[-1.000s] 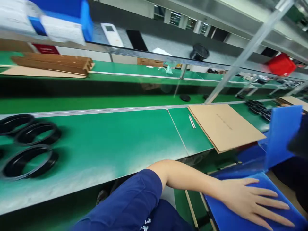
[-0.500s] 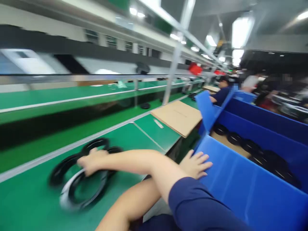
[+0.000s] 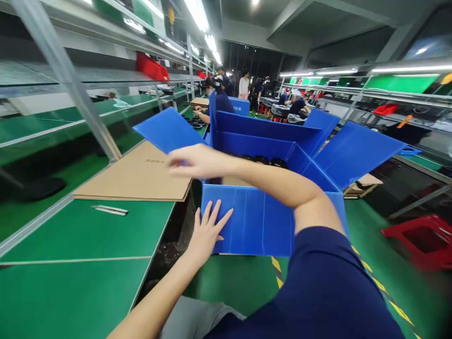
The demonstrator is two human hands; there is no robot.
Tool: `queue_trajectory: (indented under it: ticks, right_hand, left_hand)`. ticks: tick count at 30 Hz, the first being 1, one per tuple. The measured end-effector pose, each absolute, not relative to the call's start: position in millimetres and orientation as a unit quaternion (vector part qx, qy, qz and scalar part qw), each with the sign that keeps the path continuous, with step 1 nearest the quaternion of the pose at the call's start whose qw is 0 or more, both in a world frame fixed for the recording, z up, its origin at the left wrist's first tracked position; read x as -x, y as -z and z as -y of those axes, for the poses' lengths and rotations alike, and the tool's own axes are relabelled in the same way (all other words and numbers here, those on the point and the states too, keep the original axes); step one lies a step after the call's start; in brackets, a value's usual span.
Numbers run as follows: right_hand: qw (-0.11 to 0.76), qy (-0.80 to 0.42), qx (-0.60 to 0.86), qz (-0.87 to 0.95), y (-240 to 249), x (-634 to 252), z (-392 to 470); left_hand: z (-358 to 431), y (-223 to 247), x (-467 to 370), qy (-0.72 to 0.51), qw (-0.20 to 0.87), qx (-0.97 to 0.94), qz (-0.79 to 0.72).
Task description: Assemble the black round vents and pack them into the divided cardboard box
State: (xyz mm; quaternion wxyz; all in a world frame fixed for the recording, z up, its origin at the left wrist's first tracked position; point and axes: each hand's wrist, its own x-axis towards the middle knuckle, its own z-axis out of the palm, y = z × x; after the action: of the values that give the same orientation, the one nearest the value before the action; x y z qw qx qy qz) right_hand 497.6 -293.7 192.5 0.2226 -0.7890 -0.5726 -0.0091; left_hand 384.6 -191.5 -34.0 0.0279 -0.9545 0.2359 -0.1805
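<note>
My left hand (image 3: 206, 230) lies with fingers spread against the near flap of the blue corrugated box (image 3: 257, 221). My right hand (image 3: 194, 161), smeared by motion, is raised over the box's near left corner, in front of its left flap (image 3: 171, 129). Its fingers are loosely bent with a gap by the thumb, and no object shows in them. Whether it touches the flap I cannot tell. Inside the box, black rings (image 3: 278, 163) rest along the far side, partly hidden behind my right forearm.
Flat cardboard sheets (image 3: 137, 176) lie on the green bench (image 3: 88, 235), with thin pale tools (image 3: 109, 210) beside them. A metal post (image 3: 70, 80) rises at the left. A red stool (image 3: 420, 240) stands on the floor at right. Co-workers (image 3: 221, 101) sit farther along the line.
The view has swung right toward the box. My right hand has left the black rings on the bench and moved over to the box. My left hand stays on the near flap.
</note>
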Motion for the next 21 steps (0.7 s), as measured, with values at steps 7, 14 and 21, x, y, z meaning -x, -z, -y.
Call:
queue_trajectory:
  ticks: [7,14,21]
  right_hand:
    - [0.140,-0.142,0.980,-0.024,-74.3,-616.5,572.1]
    - [0.175,-0.313,0.929,-0.089,33.5,-630.0,628.2]
    - [0.176,-0.300,0.933,-0.087,74.4,-667.5,598.5]
  left_hand:
    - [169.2,73.1,-409.9,0.228,-0.002,0.926,-0.300]
    - [158.4,101.1,-424.5,0.249,-0.030,0.924,-0.288]
    - [150.7,110.9,-420.0,0.223,0.001,0.935,-0.276]
